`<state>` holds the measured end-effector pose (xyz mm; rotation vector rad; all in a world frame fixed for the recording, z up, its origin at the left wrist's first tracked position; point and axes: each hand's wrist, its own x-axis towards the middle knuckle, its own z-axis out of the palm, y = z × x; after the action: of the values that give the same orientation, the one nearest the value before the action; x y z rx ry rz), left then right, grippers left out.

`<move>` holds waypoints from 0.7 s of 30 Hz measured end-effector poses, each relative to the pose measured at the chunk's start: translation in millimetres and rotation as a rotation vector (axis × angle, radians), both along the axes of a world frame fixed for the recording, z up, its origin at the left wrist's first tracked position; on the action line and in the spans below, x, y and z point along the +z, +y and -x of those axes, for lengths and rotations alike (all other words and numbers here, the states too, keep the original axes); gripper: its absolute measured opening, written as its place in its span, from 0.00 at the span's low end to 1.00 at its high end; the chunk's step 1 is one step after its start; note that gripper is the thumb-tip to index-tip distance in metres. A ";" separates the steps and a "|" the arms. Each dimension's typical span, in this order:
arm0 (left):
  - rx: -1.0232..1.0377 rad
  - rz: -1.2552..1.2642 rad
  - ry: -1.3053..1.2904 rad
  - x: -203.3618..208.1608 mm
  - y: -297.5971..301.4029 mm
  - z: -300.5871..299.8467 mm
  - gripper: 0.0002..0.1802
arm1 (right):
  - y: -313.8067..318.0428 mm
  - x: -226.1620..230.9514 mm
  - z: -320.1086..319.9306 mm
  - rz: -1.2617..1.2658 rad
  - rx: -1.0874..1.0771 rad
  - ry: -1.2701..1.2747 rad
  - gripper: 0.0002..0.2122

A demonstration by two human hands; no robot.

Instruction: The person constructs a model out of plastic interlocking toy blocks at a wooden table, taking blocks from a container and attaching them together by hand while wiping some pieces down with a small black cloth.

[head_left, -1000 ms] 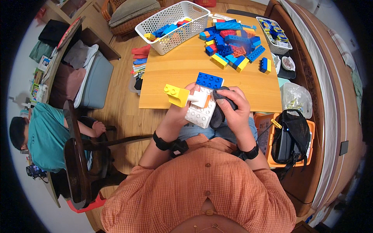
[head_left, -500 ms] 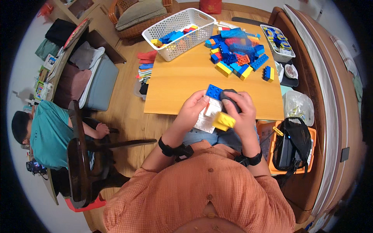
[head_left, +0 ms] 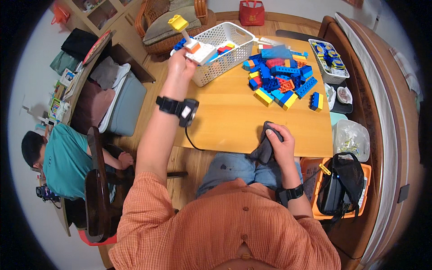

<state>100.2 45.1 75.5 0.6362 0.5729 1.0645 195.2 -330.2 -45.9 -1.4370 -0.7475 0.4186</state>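
My left hand (head_left: 181,69) is stretched out to the far left, its fingers closed on a toy brick assembly (head_left: 202,54). The assembly has a white base, an orange piece, a white stem, a yellow block on top and blue at its far side. It is over the left end of a white perforated basket (head_left: 225,64), where red, yellow and blue bricks partly show. By the table's near edge, my right hand (head_left: 282,145) grips a dark grey cloth (head_left: 264,146), which hangs down over my lap.
Loose blue, red and yellow bricks (head_left: 280,74) are heaped on the wooden table (head_left: 229,105). Along the right stand a basket of small packets (head_left: 330,58), a clear plastic container (head_left: 352,139) and an orange crate (head_left: 366,180). A person (head_left: 67,157) sits at the left.
My left hand has carried the brick assembly from above my lap to the basket. The right hand, with the cloth, has come away from the assembly and is lower.
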 end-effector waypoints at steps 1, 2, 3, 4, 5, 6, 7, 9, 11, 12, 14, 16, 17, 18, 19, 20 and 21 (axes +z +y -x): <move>-0.007 -0.002 0.003 -2.0 14.2 -9.8 0.19 | -0.1 -0.1 -1.4 -0.011 -0.009 -0.023 0.09; 0.009 0.009 0.060 -2.8 24.8 -19.2 0.19 | -0.4 -0.8 -3.1 -0.014 -0.016 -0.021 0.09; 0.032 0.020 0.117 -5.8 35.9 -24.1 0.19 | -0.9 -1.0 -3.6 -0.011 -0.005 -0.041 0.09; 0.033 0.017 0.119 -10.1 45.6 -26.3 0.19 | -1.2 -0.8 -3.9 -0.007 0.009 -0.061 0.09; 0.000 -0.006 0.170 -14.5 52.4 -27.6 0.19 | -1.9 -0.1 -4.2 0.003 0.017 -0.053 0.09; -0.031 -0.028 0.222 -18.5 59.1 -28.1 0.18 | -1.5 0.1 -3.8 -0.001 0.020 -0.051 0.09; -0.006 -0.004 0.279 -22.1 65.6 -27.4 0.18 | -0.7 0.1 -2.9 -0.008 0.030 -0.062 0.09; 0.033 0.013 0.416 -22.1 53.8 -41.7 0.16 | -4.4 -1.0 -6.4 0.016 0.029 -0.066 0.09; 0.074 0.071 0.598 -20.3 44.6 -48.4 0.15 | -4.7 -2.0 -8.1 0.007 0.030 -0.063 0.09; 0.075 0.070 0.604 -21.9 42.1 -47.5 0.15 | -4.4 -2.1 -8.1 -0.003 0.037 -0.064 0.09; 0.023 -0.259 0.689 -28.9 29.5 -43.5 0.16 | -4.5 -0.5 -8.8 -0.003 0.038 -0.054 0.09; 0.036 -0.497 0.740 -36.3 12.5 -45.8 0.14 | -3.8 -0.1 -9.3 0.004 0.034 -0.043 0.09; 0.057 -0.739 0.774 -36.4 -2.0 -47.4 0.12 | -2.9 1.2 -9.2 0.000 0.041 -0.066 0.09; 0.074 -0.982 0.796 -37.8 -17.1 -51.6 0.10 | -1.7 1.4 -10.3 -0.004 0.046 -0.091 0.09; -0.007 -1.079 0.776 -42.4 -36.0 -57.7 0.10 | -1.8 0.7 -11.0 0.008 0.046 -0.089 0.09; -0.083 -1.176 0.754 -45.4 -58.6 -62.4 0.11 | -2.1 0.5 -10.9 0.013 0.044 -0.087 0.09; -0.187 -1.286 0.786 -48.0 -82.9 -67.4 0.11 | -2.7 0.9 -11.9 0.016 0.044 -0.080 0.09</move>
<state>167.7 -37.8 27.5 2.2479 0.4084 0.8873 207.1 -332.9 -45.0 -1.4616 -0.8424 0.4037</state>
